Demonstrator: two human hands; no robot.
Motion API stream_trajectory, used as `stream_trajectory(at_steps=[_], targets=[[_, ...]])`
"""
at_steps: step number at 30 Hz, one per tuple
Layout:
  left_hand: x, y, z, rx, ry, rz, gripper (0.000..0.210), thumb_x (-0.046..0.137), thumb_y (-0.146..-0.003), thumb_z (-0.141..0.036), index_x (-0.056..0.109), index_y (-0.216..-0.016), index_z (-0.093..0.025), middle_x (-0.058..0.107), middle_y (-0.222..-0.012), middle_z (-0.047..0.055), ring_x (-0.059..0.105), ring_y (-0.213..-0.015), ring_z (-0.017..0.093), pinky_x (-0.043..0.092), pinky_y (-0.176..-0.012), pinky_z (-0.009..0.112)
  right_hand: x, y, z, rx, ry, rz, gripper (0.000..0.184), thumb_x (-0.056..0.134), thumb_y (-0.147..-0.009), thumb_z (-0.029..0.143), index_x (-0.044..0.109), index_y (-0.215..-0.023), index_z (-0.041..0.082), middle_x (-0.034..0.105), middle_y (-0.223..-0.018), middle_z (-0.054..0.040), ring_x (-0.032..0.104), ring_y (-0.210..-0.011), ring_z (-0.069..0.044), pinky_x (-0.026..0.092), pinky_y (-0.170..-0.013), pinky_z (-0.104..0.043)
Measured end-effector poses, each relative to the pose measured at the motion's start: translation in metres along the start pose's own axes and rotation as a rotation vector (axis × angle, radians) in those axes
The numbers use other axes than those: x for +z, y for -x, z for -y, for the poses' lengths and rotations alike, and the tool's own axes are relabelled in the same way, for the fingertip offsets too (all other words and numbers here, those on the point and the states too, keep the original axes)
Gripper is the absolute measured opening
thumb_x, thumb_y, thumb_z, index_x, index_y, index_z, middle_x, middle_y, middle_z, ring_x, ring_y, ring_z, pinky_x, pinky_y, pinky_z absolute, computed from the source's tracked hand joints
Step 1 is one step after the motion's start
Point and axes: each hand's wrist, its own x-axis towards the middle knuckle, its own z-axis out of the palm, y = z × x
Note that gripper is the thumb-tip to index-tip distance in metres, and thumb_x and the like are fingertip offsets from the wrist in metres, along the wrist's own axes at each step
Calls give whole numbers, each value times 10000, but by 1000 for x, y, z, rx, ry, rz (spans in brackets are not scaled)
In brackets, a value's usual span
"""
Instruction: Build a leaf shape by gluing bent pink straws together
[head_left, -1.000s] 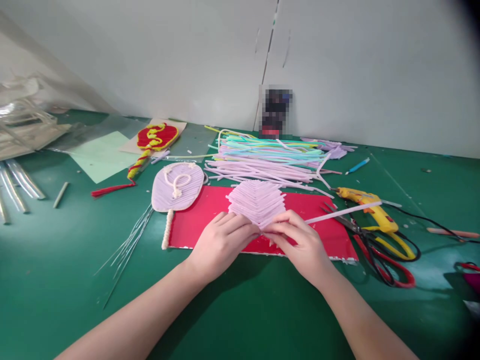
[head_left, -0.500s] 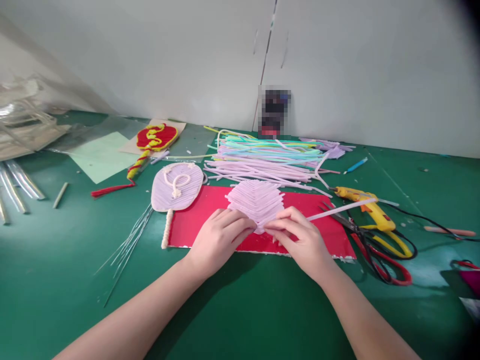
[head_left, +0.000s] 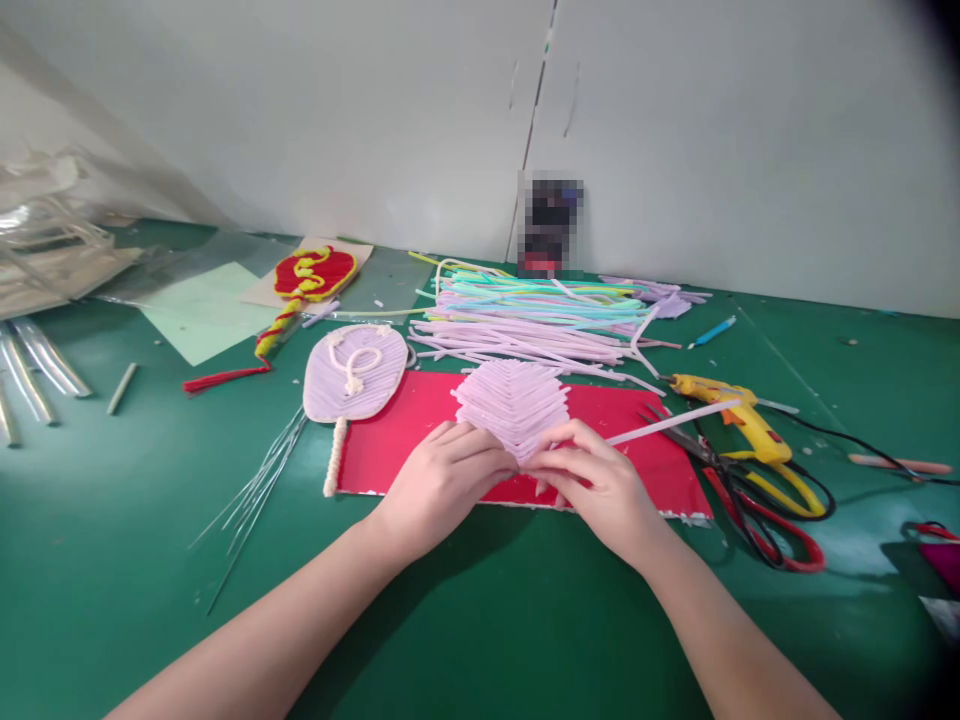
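A lilac panel of pipe cleaners (head_left: 512, 405), laid in a V pattern, rests on a red board (head_left: 439, 405). My left hand (head_left: 454, 480) is closed at the panel's lower tip, its fingertips pinched there. Opposite it, my right hand (head_left: 592, 480) pinches a loose lilac pipe cleaner (head_left: 667, 423), whose free end sticks out to the right above the board. The fingertips of both hands nearly meet, and they hide the near end of that pipe cleaner and the panel's tip.
Left of the panel lies a lilac fan (head_left: 352, 375) with a cream rim. Behind is a pile of pastel pipe cleaners (head_left: 525, 315). Black-and-red scissors (head_left: 742, 490) and a yellow glue gun (head_left: 739, 410) lie at right. Thin wires (head_left: 262, 480) and a red-yellow fan (head_left: 315, 275) lie left.
My right hand has moved slightly left toward my left hand, and the pipe cleaner's free end has shifted left with it. The panel looks unmoved.
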Motion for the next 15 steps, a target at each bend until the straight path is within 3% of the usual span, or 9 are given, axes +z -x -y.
stream_trajectory(at_steps=[6, 9, 12, 15], targets=[[-7, -4, 0, 146, 118, 225, 230, 442, -952, -202, 643, -841, -182, 687, -814, 26, 578, -796, 140, 410, -749, 278, -9, 1, 1, 87, -147, 295, 202, 542, -873, 120, 700, -848, 243, 550, -956, -16, 586, -731, -87, 501, -611, -185], [-6, -4, 0, 157, 155, 287, 246, 439, -953, -210, 650, -829, -187, 693, -831, 33, 583, -790, 136, 417, -758, 280, -10, 0, 1, 148, -197, 376, 212, 553, -857, 87, 699, -823, 238, 533, -962, -5, 577, -692, -65, 486, -583, -168], [-6, -4, 2, 123, 134, 252, 212, 477, -940, -235, 662, -845, -191, 691, -839, 28, 594, -791, 135, 422, -770, 284, -10, -1, 0, 195, -228, 337, 179, 556, -868, 128, 689, -817, 236, 529, -935, -1, 579, -657, -61, 483, -556, -168], [-9, -4, 7, -14, 94, 98, 148, 530, -912, -253, 667, -952, -211, 689, -925, 33, 611, -873, 155, 436, -822, 295, -9, -1, -5, 218, -231, 228, 150, 548, -886, 203, 685, -844, 244, 531, -919, -4, 587, -628, -66, 475, -505, -174]])
